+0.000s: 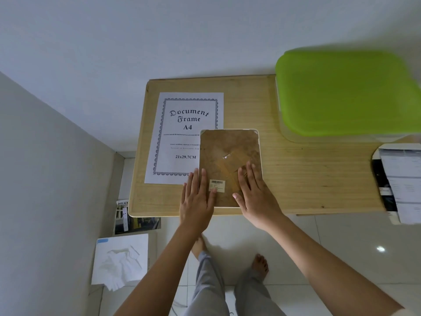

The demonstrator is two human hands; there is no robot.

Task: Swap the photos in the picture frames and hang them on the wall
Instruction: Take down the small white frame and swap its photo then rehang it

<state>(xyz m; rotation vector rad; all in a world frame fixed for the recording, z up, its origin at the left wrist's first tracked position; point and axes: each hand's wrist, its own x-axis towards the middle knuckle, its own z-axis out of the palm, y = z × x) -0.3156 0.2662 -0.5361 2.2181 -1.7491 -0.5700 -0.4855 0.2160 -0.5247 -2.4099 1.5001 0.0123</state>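
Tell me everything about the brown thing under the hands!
It is a picture frame lying face down on the wooden table. Its mottled brown backing board sits inside a thin white rim with rounded corners. A barcode sticker is toward the person's end, something shiny and clear near the middle. It covers a corner of the printed sheet. The left hand and right hand rest flat on it.

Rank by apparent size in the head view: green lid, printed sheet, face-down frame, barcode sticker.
1. green lid, blurred
2. printed sheet, partly covered
3. face-down frame
4. barcode sticker
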